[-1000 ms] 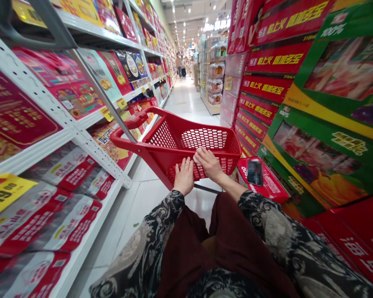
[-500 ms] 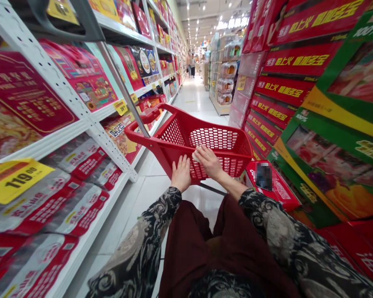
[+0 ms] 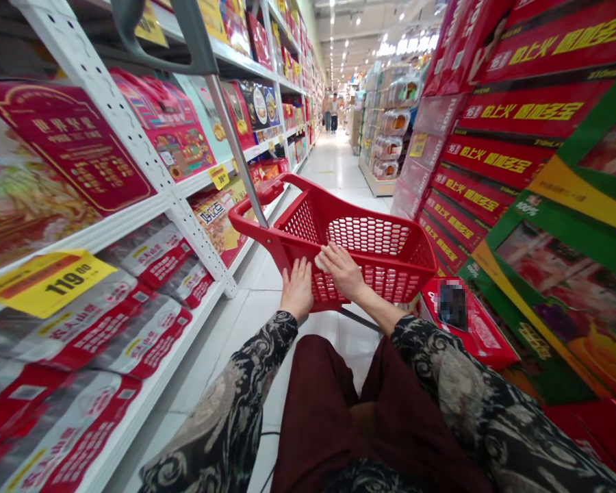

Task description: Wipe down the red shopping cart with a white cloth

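Note:
A red plastic shopping basket cart (image 3: 369, 263) with perforated sides stands in front of me, slightly askew. A metal pole rises from it to a grey handle (image 3: 185, 41) at the upper left. My left hand (image 3: 296, 284) lies flat on the cart's near side, fingers extended and holding nothing. Just right of it, my right hand (image 3: 341, 268) presses a small white wad (image 3: 320, 260) against the cart's upper side. Most of the wad is hidden under the fingers, so its material is unclear. The part of the basket's inside that shows holds no goods.
White shelves (image 3: 195, 226) with boxed goods and wrapped bottle packs (image 3: 148, 342) line the left. Stacked red cartons (image 3: 523, 164) and green fruit boxes (image 3: 569, 274) rise on the right. A low red box (image 3: 485, 329) sits by my right forearm. Two people (image 3: 331, 113) are far down the aisle.
The cart and shelves sit further right in view as the camera has turned slightly left. Both hands remain against the cart, with the right hand shifted only slightly.

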Tool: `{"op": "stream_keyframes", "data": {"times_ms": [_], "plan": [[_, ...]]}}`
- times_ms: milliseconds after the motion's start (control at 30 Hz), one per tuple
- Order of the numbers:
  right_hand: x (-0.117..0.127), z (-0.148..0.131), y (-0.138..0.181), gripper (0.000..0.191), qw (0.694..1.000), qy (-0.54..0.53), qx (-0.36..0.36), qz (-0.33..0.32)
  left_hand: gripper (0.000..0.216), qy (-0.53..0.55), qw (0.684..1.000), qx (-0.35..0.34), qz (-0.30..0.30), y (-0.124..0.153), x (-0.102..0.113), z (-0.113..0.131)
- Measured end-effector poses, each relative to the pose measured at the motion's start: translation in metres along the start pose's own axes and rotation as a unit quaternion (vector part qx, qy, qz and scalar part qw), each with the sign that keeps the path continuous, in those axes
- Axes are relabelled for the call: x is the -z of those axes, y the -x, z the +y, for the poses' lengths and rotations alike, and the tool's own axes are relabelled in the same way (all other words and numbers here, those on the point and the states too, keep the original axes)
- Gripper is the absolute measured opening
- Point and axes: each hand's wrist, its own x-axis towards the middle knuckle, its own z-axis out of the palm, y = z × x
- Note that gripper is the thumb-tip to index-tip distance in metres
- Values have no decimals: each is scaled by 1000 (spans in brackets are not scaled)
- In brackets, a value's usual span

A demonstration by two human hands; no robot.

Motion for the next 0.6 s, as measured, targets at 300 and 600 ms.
{"op": "stream_keyframes", "data": {"times_ms": [300,600], "plan": [[-31,-19,-3,40,996,-15,34,-83,61,-10,1000,4,-6,9,0,-14],[-17,-28,-59,39,1000,-26,9,2,60,-11,998,48,23,7,10,-34]]}}
